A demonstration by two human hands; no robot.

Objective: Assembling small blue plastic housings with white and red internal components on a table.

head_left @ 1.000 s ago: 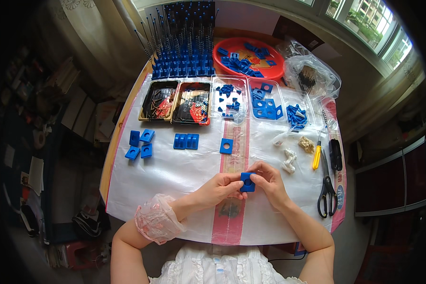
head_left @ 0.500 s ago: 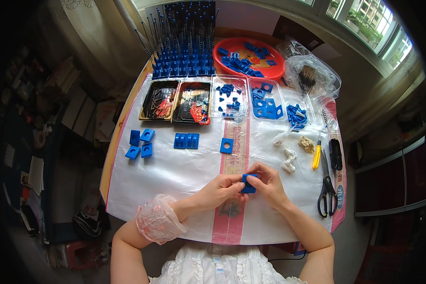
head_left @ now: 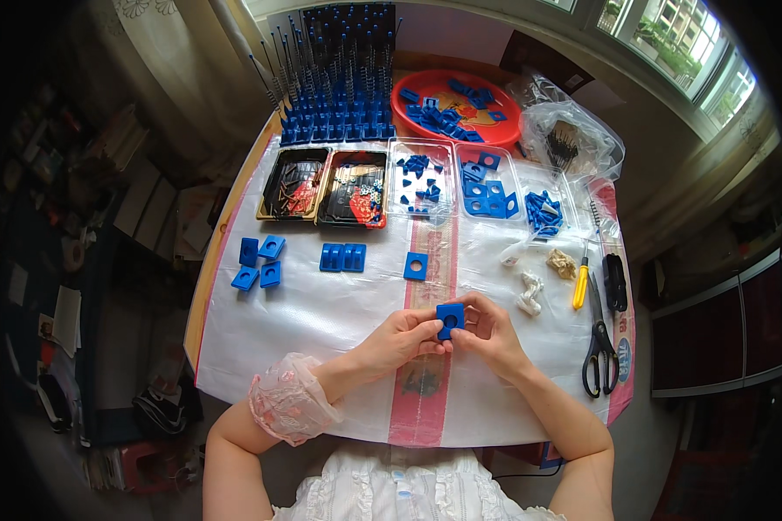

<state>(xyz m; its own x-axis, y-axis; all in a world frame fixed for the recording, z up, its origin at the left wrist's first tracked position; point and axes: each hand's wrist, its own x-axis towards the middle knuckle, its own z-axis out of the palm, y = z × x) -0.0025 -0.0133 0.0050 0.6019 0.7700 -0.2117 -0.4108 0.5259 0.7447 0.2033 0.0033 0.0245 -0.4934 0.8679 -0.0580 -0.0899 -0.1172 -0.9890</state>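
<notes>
Between my two hands, above the front of the table, is a blue plastic block with a round hole (head_left: 449, 322). My left hand (head_left: 414, 333) pinches its left and lower edge with thumb and fingers. From the other side my right hand (head_left: 487, 337) grips it, thumb at the lower corner and fingers behind. Just beyond my hands lies a flat blue plate with a hole (head_left: 415, 267). A pair of ribbed blue blocks (head_left: 342, 258) sits to the left of it. Farther left is a loose group of blue holed pieces (head_left: 269, 274).
Black trays (head_left: 269, 211) and clear trays of small parts line the middle. Behind them stand a red plate (head_left: 511, 130) and rows of blue bases with springs on rods (head_left: 339, 113). A yellow-handled screwdriver (head_left: 580, 288) and black scissors (head_left: 599, 356) lie at the right.
The blue block has moved slightly left and away from me, and its holed face now shows more fully. My thumbs have shifted down to its lower edge.
</notes>
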